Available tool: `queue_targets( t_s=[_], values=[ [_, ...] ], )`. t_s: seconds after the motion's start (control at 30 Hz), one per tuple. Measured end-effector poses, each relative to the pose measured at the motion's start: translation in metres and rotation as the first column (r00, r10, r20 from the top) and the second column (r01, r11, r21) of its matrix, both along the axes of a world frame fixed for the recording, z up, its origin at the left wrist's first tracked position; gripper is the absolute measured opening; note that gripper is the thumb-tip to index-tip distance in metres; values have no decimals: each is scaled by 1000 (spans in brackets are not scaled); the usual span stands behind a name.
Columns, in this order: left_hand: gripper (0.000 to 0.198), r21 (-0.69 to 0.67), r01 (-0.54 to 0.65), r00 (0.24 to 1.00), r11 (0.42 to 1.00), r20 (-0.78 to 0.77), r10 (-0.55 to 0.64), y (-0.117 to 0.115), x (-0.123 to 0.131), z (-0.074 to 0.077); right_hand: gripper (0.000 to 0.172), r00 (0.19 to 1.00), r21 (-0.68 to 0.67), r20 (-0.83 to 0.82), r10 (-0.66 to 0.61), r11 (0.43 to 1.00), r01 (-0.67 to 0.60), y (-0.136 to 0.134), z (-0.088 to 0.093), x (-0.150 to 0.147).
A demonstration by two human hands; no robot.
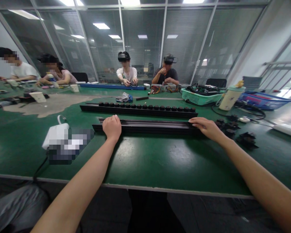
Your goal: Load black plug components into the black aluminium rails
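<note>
1. Checking print: everything too small or blurred to read; white item left of the work pixelated, any label hidden.
2. Resting left grip on top of black metal rail, left of its middle. Hand open, draped over the rail, not closed around it.
3. Resting right grip on same rail, near its right end. Also open, fingers spread, fingertips touching the top face.
4. Lying lengthwise across green tabletop, rail sits between both grips and runs parallel to the near edge.
5. Sitting just beyond it: second black rail, row of black caps along its top.
6. Lying just right of the right grip: loose black plastic parts.
7. Standing farther back: teal basket of cables, cream bottle, blue tray.
8. Working across the tabletop: four seated people, well apart from both grips.
</note>
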State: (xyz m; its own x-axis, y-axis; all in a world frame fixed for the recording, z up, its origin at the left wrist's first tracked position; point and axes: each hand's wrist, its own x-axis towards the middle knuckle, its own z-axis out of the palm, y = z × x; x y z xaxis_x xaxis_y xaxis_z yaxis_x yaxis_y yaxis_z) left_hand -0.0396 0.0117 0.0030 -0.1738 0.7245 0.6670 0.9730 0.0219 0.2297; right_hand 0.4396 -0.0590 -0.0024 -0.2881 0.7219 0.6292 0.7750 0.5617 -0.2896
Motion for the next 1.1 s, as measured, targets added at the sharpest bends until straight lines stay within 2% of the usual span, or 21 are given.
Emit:
queue_targets(
  t_s=[0.5, 0.87, 1.1],
  values=[
    [51, 10, 8, 1000, 1000, 0, -8, 4, 0, 1, 23, 996, 62, -5, -84, 995, 84, -9, 1, -14],
    [54, -9, -7, 1000, 1000, -18, 7, 4, 0, 1, 21, 995, 67, -57, -83, 994, 87, -6, -1, -14],
    [54, -12, 0, 1000, 1000, 3, 0, 2, 1, 3, 18, 985, 56, -122, -125, 990, 132, -8, -1, -9]
  ],
)
